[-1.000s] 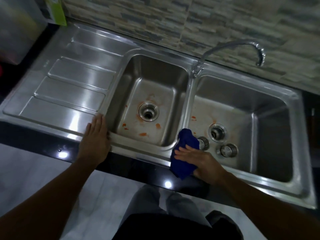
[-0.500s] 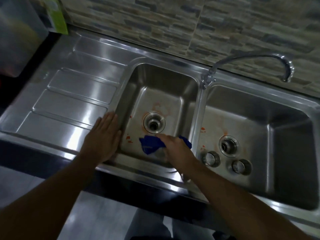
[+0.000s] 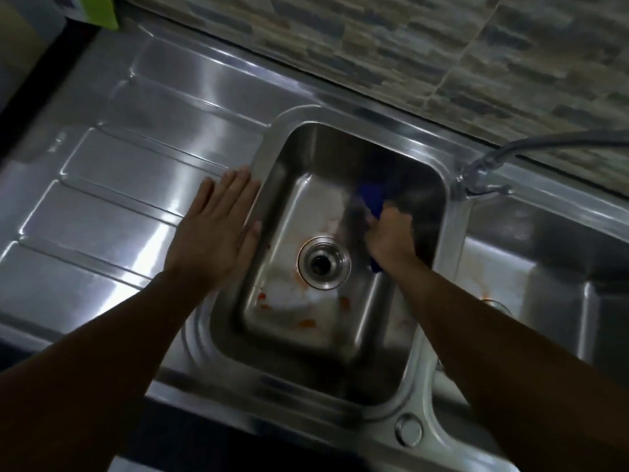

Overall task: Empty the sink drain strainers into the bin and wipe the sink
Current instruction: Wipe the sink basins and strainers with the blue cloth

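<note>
Since the frame half a second back, my right hand point(image 3: 391, 236) has swept the blue cloth point(image 3: 372, 195) from the near edge of the left basin point(image 3: 282, 206) up toward its far right corner, and my view has closed in over that basin.

The sink point(image 3: 272, 417) fills nearly everything, set against a tiled wall point(image 3: 374, 46). Its drainboard point(image 3: 119, 212) runs off to the left. The right basin point(image 3: 531, 240) shows only in part at the right edge, with my right forearm crossing the divider. The faucet point(image 3: 483, 165) rises from the back rim by that divider and its spout swings away to the right, so it does not get in the way of my wiping.

My hands are well apart. My left hand point(image 3: 214, 240) lies flat, fingers straight, on the drainboard at the basin's left rim, thumb at the edge. I judge it braces me as I lean in. My right hand is down in the basin, fingers curled tight round the cloth near the right wall. It is blurred, so I cannot tell how much cloth touches steel.

The drain point(image 3: 324, 262) sits open in the middle of the basin floor. Orange stains point(image 3: 306, 322) lie near the front edge and around the drain, so this basin is far from wiped. I cannot see the strainers.
</note>
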